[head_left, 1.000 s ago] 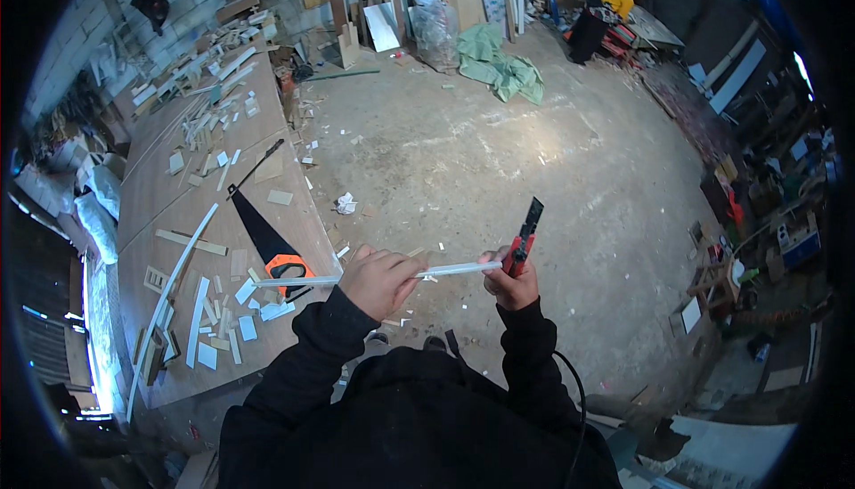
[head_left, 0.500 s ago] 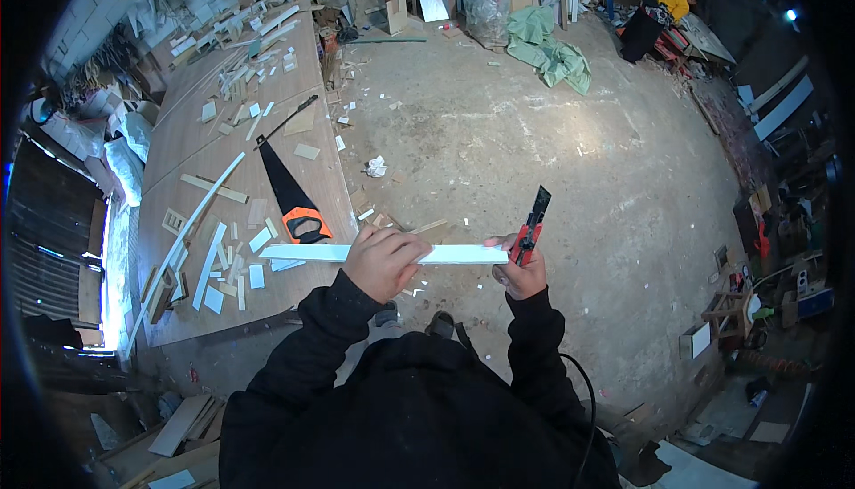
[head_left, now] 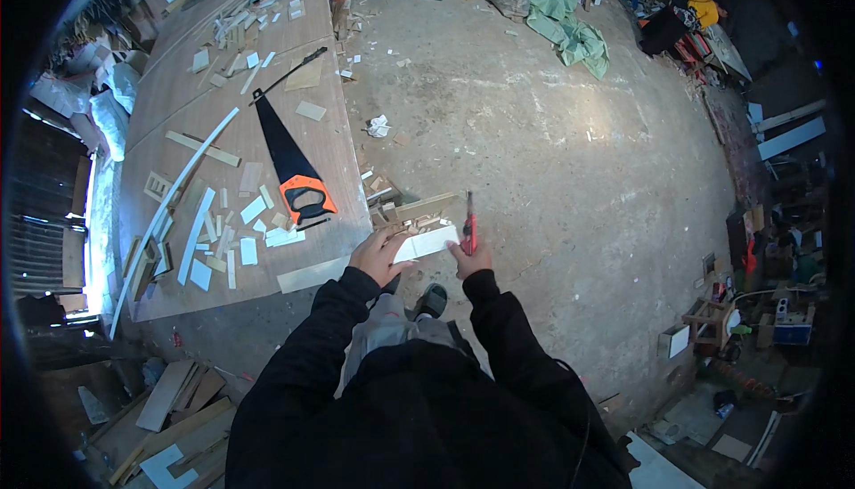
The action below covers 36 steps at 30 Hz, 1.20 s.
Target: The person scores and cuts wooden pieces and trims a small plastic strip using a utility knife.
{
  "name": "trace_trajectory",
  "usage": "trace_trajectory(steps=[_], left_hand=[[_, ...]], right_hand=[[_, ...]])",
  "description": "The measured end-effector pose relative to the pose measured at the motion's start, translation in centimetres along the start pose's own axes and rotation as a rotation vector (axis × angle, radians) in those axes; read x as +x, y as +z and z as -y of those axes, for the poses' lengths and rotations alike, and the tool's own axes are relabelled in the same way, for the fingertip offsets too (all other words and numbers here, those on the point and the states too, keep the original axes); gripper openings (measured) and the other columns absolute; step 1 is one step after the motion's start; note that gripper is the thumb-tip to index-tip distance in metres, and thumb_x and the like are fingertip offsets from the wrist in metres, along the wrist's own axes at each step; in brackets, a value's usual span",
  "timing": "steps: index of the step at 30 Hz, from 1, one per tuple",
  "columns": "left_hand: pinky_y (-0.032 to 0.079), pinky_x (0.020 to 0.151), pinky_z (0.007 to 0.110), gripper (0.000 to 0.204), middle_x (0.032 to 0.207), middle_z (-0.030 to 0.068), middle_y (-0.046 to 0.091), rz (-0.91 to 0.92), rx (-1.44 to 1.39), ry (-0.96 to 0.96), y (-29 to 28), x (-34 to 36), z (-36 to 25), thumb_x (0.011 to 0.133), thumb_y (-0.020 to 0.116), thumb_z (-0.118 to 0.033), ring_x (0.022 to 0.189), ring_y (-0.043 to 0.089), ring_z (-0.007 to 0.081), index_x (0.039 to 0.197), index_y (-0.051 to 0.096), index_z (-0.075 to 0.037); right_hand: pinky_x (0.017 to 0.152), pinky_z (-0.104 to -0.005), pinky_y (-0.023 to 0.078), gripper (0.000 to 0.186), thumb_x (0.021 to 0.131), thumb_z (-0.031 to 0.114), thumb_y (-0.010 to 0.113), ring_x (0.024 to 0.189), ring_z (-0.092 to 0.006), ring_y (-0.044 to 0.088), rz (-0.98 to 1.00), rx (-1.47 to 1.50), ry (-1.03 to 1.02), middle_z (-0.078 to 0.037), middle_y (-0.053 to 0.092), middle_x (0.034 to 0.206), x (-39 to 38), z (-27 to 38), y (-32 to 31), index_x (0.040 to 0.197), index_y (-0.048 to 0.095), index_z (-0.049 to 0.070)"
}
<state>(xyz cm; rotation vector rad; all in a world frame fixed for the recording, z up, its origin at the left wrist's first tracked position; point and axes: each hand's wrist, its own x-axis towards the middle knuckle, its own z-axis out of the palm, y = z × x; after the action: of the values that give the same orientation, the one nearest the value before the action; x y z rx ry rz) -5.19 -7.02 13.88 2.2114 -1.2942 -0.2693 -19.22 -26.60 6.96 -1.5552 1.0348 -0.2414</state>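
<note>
Left hand [head_left: 378,258] across board [head_left: 432,243], right hand [head_left: 473,259] apparently pinching end

Wood offcuts [head_left: 248,251] and a handsaw [head_left: 289,159] on the worktable [head_left: 325,150] left of the left hand [head_left: 378,257], with scrap boards [head_left: 166,396] lying behind and left of that grip, are indicating a woodworking workshop.

The wooden table [head_left: 331,146] is supporting an orange-handled handsaw [head_left: 287,149], a long white strip [head_left: 166,207] and scattered offcuts [head_left: 312,110]. The concrete floor [head_left: 499,124] is carrying a rumpled green sheet [head_left: 565,26] and a white wad [head_left: 378,126].
</note>
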Motion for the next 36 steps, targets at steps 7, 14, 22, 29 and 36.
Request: trace_trajectory(steps=[7,14,22,29,36], left_hand=[[0.047,0.084,0.041,0.060,0.109,0.0098,0.055,0.039,0.021,-0.105,4.0,0.2,10.3,0.074,0.079,-0.033,0.099,0.057,0.0302,0.128,0.060,-0.015],[0.039,0.088,0.042,0.061,0.111,0.0057,0.053,-0.107,0.089,0.006,5.3,0.9,14.5,0.077,0.073,-0.038,0.103,0.049,0.0275,0.132,0.058,-0.019],[0.037,0.089,0.043,0.051,0.110,0.0039,0.054,-0.142,0.152,-0.061,6.2,-0.1,16.2,0.082,0.067,-0.040,0.105,0.048,0.0265,0.130,0.059,-0.024],[0.037,0.088,0.044,0.040,0.105,0.0018,0.054,-0.044,0.072,-0.019,5.3,0.3,17.5,0.086,0.065,-0.041,0.101,0.049,0.0249,0.123,0.064,-0.026],[0.037,0.090,0.043,0.038,0.102,0.0056,0.056,-0.070,-0.003,-0.026,3.6,0.9,16.4,0.084,0.067,-0.036,0.099,0.052,0.0255,0.118,0.067,-0.018]], right_hand=[[0.070,-0.0384,0.049,0.045,0.092,0.008,0.053,0.077,-0.0284,0.064,0.057,-0.196,-0.128,-0.017,0.065,0.089,-2.3,4.7,4.2,0.136,0.045,0.001],[0.095,-0.0424,0.048,0.063,0.091,0.001,0.044,0.116,-0.0398,0.059,0.336,-0.454,-0.124,-0.024,0.057,0.131,-2.7,5.7,8.7,0.151,0.027,0.011],[0.092,-0.0441,0.050,0.068,0.087,-0.003,0.043,0.111,-0.0409,0.060,0.411,-0.679,-0.140,-0.025,0.059,0.128,-2.5,5.3,12.4,0.151,0.027,0.009],[0.090,-0.0454,0.051,0.066,0.086,-0.004,0.043,0.108,-0.0426,0.061,0.470,-0.746,-0.046,-0.026,0.060,0.123,-2.2,6.3,13.2,0.150,0.030,0.007],[0.075,-0.0532,0.051,0.067,0.088,0.004,0.044,0.087,-0.0484,0.064,0.398,-0.727,-0.189,-0.032,0.065,0.096,-2.2,5.4,13.2,0.152,0.026,0.016]])
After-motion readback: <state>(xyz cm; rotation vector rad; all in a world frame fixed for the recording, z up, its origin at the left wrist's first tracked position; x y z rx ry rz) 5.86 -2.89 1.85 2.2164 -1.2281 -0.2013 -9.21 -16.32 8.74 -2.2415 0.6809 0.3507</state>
